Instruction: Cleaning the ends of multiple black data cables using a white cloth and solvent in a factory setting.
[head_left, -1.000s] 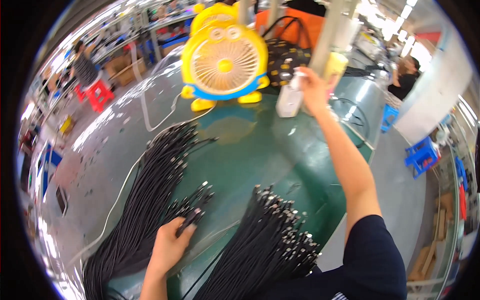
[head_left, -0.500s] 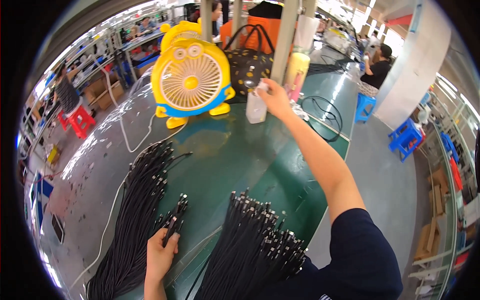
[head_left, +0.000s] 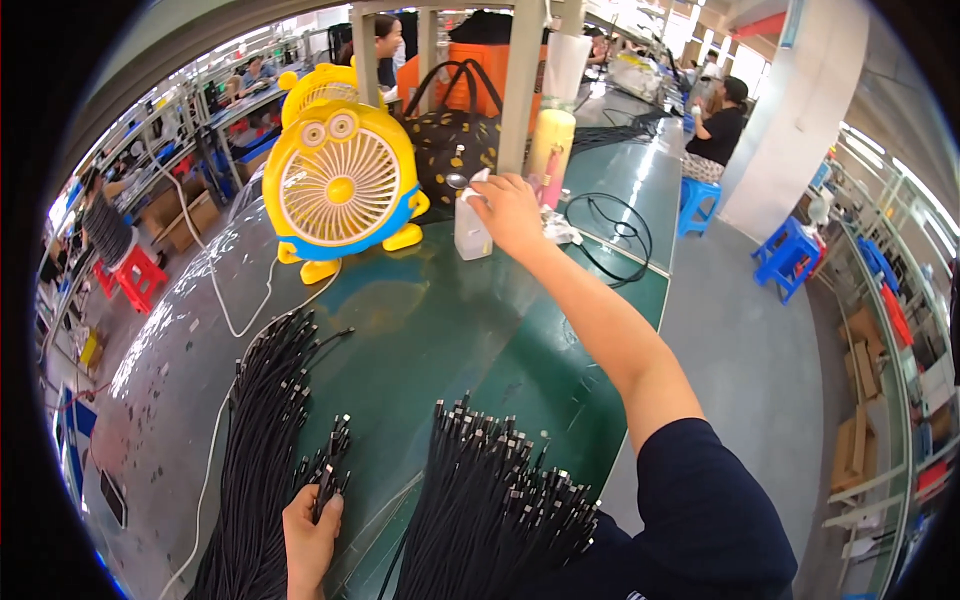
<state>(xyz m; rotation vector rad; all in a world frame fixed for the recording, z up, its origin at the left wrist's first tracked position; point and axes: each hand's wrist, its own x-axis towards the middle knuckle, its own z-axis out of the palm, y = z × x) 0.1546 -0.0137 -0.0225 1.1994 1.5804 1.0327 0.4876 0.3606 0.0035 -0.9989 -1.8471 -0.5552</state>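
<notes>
Head view: right hand (head_left: 513,214) touches whitish bottle (head_left: 470,237), contents unclear.

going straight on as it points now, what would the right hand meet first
The right hand would likely meet the whitish bottle first, perhaps touching it now; beyond, apparently, the patterned bag, depth unclear.

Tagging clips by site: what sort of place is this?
Probably a factory assembly area: bundled black cables, a green worktable, and a person seated on a blue stool farther back.
</notes>
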